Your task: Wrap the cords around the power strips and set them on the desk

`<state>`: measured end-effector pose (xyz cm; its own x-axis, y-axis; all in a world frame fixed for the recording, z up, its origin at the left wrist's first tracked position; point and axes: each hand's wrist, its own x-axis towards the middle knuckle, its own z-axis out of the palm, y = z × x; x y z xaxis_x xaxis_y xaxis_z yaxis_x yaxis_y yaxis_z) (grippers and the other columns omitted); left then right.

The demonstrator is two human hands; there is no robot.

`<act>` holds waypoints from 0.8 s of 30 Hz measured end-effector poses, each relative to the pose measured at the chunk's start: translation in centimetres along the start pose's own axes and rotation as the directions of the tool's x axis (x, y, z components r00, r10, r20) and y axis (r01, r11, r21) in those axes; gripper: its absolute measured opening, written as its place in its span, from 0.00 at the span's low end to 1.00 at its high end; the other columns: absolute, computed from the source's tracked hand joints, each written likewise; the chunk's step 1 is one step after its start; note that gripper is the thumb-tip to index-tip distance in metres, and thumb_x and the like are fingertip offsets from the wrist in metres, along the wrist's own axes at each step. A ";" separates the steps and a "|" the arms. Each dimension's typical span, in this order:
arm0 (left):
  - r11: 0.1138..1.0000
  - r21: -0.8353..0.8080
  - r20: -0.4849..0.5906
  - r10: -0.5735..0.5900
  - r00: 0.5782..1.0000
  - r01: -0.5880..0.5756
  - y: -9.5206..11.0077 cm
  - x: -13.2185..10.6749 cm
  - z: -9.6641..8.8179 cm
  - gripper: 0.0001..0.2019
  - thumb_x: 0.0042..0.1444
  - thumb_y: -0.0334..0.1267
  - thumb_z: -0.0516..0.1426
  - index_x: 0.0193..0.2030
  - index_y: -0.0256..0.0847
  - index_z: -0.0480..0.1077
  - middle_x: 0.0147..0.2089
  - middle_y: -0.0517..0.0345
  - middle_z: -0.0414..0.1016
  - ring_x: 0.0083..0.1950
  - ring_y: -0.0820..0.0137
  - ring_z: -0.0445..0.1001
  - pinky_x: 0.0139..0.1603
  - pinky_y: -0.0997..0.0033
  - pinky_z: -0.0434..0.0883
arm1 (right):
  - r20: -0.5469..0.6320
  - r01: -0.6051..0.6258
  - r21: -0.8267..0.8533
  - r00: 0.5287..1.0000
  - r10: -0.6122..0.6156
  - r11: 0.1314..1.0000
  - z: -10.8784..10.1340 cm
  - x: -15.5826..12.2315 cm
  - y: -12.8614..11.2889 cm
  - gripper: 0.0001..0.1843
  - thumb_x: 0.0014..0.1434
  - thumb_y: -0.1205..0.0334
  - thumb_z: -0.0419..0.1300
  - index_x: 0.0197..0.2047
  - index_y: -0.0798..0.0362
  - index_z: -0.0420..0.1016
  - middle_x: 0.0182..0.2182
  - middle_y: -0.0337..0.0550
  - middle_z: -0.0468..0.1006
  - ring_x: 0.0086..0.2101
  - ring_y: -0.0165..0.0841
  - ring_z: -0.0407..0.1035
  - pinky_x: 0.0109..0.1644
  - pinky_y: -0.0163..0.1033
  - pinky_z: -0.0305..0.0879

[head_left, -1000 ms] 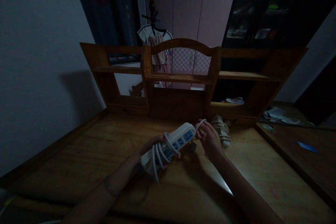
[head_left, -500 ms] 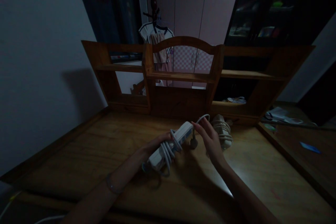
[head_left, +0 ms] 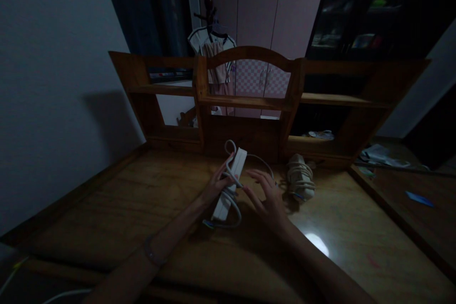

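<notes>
A white power strip (head_left: 221, 209) stands tilted above the wooden desk, its pale cord (head_left: 238, 213) looped around the middle. My left hand (head_left: 216, 185) grips the strip and some of the cord from the left side. One loop of cord sticks up above those fingers. Just right of the strip is my right hand (head_left: 268, 202), its fingers apart and the thumb close to a cord loop; whether they touch I cannot tell. A thin length of cord arcs behind the right fingers. A second power strip (head_left: 301, 178), wrapped in its own cord, rests on the desk further right.
A wooden shelf unit (head_left: 245, 102) runs along the back of the desk (head_left: 117, 209). A wall (head_left: 64, 104) borders the left. At right, a lower surface holds a blue packet (head_left: 419, 198) and plastic bags (head_left: 383, 156). Clothes (head_left: 213, 52) hang on a stand behind the shelf.
The power strip has turned more upright, and its cord loops look looser. My right hand has moved left and down, away from the cord end at the strip's top.
</notes>
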<state>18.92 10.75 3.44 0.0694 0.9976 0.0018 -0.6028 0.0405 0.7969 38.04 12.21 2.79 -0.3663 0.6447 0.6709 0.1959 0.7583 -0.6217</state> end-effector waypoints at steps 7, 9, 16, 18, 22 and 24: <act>0.955 0.294 0.079 0.019 0.997 -0.041 0.1 -0.3 0.3 0.40 0.50 0.29 0.63 0.70 0.48 0.56 0.46 0.51 0.78 0.26 0.72 0.75 0.22 0.78 0.71 | -0.017 -0.143 0.131 0.989 0.146 0.981 0.8 -0.5 0.3 0.05 0.64 0.57 0.60 0.36 0.47 0.75 0.29 0.40 0.74 0.30 0.36 0.66 0.36 0.40 0.61; 0.977 0.210 0.077 0.008 0.997 -0.024 0.1 -0.4 0.3 0.41 0.49 0.28 0.62 0.69 0.51 0.56 0.51 0.50 0.76 0.29 0.70 0.77 0.24 0.76 0.73 | -0.053 -0.189 0.167 0.978 0.200 0.968 0.4 -0.3 0.2 0.07 0.65 0.56 0.58 0.36 0.48 0.73 0.29 0.40 0.74 0.30 0.35 0.67 0.35 0.38 0.61; 0.974 -0.003 0.101 -0.225 0.969 0.226 0.4 -0.6 0.1 0.33 0.56 0.40 0.59 0.67 0.45 0.57 0.48 0.46 0.77 0.35 0.63 0.80 0.27 0.71 0.75 | -0.162 -0.333 0.436 0.885 0.437 0.836 -0.9 0.6 1.8 0.13 0.65 0.50 0.58 0.38 0.50 0.69 0.31 0.40 0.76 0.27 0.32 0.71 0.27 0.35 0.64; 0.958 0.014 0.125 -0.285 0.951 0.285 0.7 -0.6 -0.1 0.29 0.59 0.43 0.58 0.65 0.39 0.60 0.44 0.44 0.78 0.32 0.64 0.79 0.26 0.69 0.74 | -0.166 -0.360 0.522 0.846 0.506 0.773 -1.0 0.7 2.8 0.14 0.62 0.48 0.60 0.37 0.51 0.68 0.30 0.40 0.76 0.27 0.33 0.73 0.25 0.34 0.64; 0.928 0.015 0.176 -0.369 0.913 0.372 1.5 -1.0 -0.2 0.24 0.61 0.46 0.56 0.60 0.34 0.64 0.42 0.44 0.78 0.33 0.65 0.79 0.30 0.65 0.76 | -0.153 -0.370 0.672 0.778 0.609 0.641 -0.9 0.6 4.5 0.18 0.56 0.46 0.66 0.35 0.51 0.66 0.32 0.42 0.78 0.32 0.38 0.77 0.28 0.37 0.71; 0.925 -0.014 0.197 -0.369 0.908 0.379 1.8 -1.8 -0.2 0.23 0.61 0.45 0.56 0.59 0.35 0.65 0.43 0.45 0.78 0.36 0.64 0.79 0.33 0.63 0.77 | -0.149 -0.351 0.728 0.757 0.636 0.589 -1.0 0.7 5.2 0.19 0.54 0.46 0.67 0.33 0.51 0.66 0.31 0.44 0.78 0.35 0.40 0.77 0.32 0.40 0.75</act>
<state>17.56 9.01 4.73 0.4422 0.8800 -0.1734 -0.5423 0.4163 0.7298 39.69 16.70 0.49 -0.0168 0.9848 0.1728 -0.4182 0.1500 -0.8959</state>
